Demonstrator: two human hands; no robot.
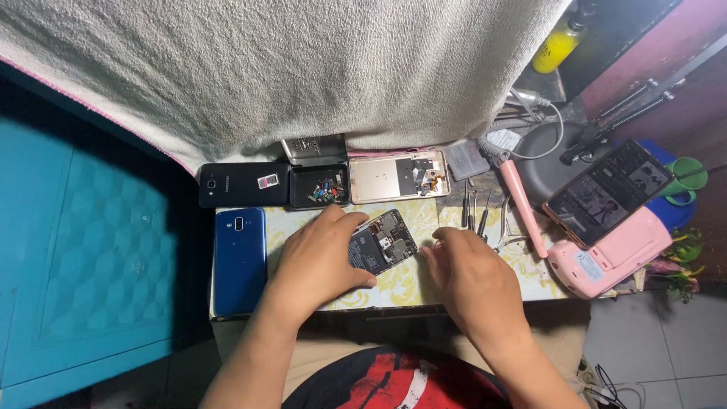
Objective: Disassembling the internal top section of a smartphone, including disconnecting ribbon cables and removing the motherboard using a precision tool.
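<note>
**Opened phone near the table edge, loose parts close by**

The left hand (322, 257) lies over the opened phone (382, 242), fingers spread and curled round its left end, pinning it to the patterned table top (394, 284); the right hand (469, 276) hovers just right of the phone with fingers loosely spread and holds nothing that I can see; whether its fingertips touch the phone I cannot tell.

The phone lies tilted, back cover off, its battery and boards bare, in the middle of the table; a slip of the pinning hand could probably push it toward the near edge, which is not far off.

Just behind it sits a black tray of small parts (319, 186), beside a gold phone shell (399, 176); a careless sweep of the left wrist could likely tip the tray and scatter the parts.

Slim screwdrivers (471, 208) and tweezers (506, 223) lie just past the right hand; a nudge could roll them onto the bare boards or off the table.

A blue phone (239, 261) lies at the left edge, a black phone (242, 184) behind it; either could be knocked off by an elbow.
</note>
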